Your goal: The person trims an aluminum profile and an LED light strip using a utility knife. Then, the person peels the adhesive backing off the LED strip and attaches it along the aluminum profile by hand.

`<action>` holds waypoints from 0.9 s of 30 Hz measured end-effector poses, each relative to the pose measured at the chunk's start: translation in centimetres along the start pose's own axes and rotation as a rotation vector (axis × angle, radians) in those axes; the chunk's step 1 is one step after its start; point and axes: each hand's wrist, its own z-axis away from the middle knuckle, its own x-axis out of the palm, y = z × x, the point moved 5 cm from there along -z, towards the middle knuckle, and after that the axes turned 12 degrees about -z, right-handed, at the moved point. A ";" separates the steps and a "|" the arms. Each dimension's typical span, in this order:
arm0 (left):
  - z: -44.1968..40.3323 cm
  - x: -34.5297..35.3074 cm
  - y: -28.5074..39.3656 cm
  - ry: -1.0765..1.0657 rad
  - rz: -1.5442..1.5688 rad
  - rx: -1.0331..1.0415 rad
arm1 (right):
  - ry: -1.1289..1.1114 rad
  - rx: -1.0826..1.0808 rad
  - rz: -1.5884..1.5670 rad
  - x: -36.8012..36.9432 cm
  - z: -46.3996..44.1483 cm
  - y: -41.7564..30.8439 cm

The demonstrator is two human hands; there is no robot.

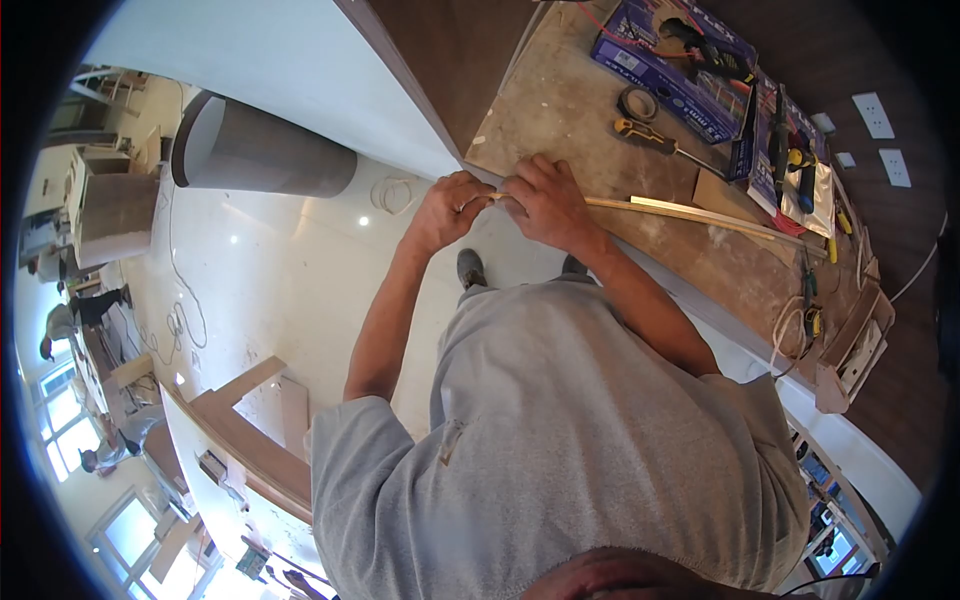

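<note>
Both of my hands meet just past the corner of the wooden worktop point(560, 110). My left hand point(450, 208) pinches the end of a thin light-coloured strip point(496, 197). Close beside it, my right hand point(545, 203) has its fingers bent round the same strip. From under my right hand, thin wooden strips point(690, 212) run rightward over the worktop. Exactly how the fingertips meet the strip is too small to tell.
On the worktop lie a yellow-black screwdriver point(645, 135), a tape roll point(637, 103), purple boxes point(665, 80) and pliers point(803, 180). A dark cylinder point(270, 150) lies on the floor at left. Several people are in the far left background.
</note>
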 end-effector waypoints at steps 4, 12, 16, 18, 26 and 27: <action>-0.1 -0.1 0.3 0.010 -0.003 -0.004 | -0.023 -0.019 0.027 0.1 -0.3 -0.2; -0.1 0.0 0.5 0.037 -0.076 0.058 | -0.039 -0.026 0.094 0.9 -0.4 0.0; -0.2 -0.1 0.8 0.034 -0.079 0.068 | -0.033 -0.050 0.102 0.9 -0.3 0.0; -0.2 0.0 0.8 0.037 -0.076 0.074 | -0.037 -0.054 0.102 0.8 -0.3 0.0; 0.4 -0.3 -0.2 -0.040 0.052 -0.084 | -0.029 -0.067 0.101 0.8 -0.3 0.1; 0.5 -0.4 -0.6 -0.058 0.073 -0.140 | -0.029 -0.055 0.085 0.8 -0.3 0.2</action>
